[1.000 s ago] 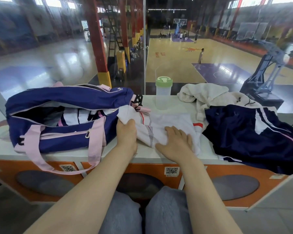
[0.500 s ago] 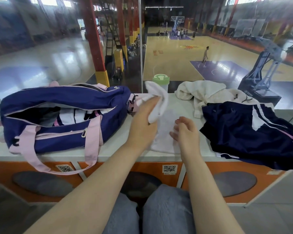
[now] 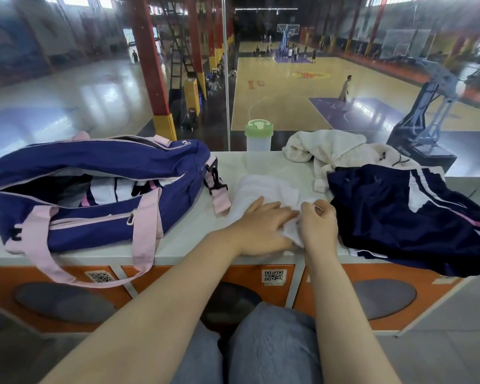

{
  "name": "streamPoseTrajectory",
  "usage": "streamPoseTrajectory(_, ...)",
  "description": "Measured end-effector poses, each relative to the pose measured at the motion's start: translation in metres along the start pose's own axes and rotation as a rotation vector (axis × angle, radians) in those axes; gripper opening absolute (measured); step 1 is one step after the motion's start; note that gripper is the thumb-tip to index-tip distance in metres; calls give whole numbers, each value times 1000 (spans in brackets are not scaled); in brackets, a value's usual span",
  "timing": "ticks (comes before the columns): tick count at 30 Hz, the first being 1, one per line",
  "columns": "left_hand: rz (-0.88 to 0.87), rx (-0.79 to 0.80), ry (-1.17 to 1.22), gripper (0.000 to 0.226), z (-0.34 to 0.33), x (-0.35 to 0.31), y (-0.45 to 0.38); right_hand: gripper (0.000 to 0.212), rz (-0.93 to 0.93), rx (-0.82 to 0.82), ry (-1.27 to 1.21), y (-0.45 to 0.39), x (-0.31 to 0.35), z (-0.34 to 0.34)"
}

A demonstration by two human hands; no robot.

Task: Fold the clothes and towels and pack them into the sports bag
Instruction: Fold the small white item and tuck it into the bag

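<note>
While the left hand [image 3: 263, 228] lies flat, fingers straight, on a white garment [image 3: 263, 189] spread on the pale counter [image 3: 189, 234], the right hand [image 3: 317, 223] pinches a fold of that garment with curled fingers. Left of them stands the unzipped navy-and-pink sports bag [image 3: 94, 187], clothing visible inside. To the right lie a navy jacket [image 3: 405, 217] and, behind it, a cream towel [image 3: 327, 148], beside a green-lidded bottle [image 3: 258, 135].
</note>
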State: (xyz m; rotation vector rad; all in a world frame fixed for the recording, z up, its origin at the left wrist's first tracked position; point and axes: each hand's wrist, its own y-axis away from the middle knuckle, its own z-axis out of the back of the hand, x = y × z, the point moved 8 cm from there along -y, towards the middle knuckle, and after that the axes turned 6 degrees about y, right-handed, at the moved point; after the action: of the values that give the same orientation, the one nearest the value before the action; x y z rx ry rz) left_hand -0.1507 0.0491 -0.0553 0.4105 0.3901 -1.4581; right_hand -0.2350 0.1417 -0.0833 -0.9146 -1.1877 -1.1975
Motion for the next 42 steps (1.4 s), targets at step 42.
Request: streamPoseTrajectory(42, 443, -582, 1427, 59, 56, 68, 53, 57, -126, 330, -112, 27, 15, -37)
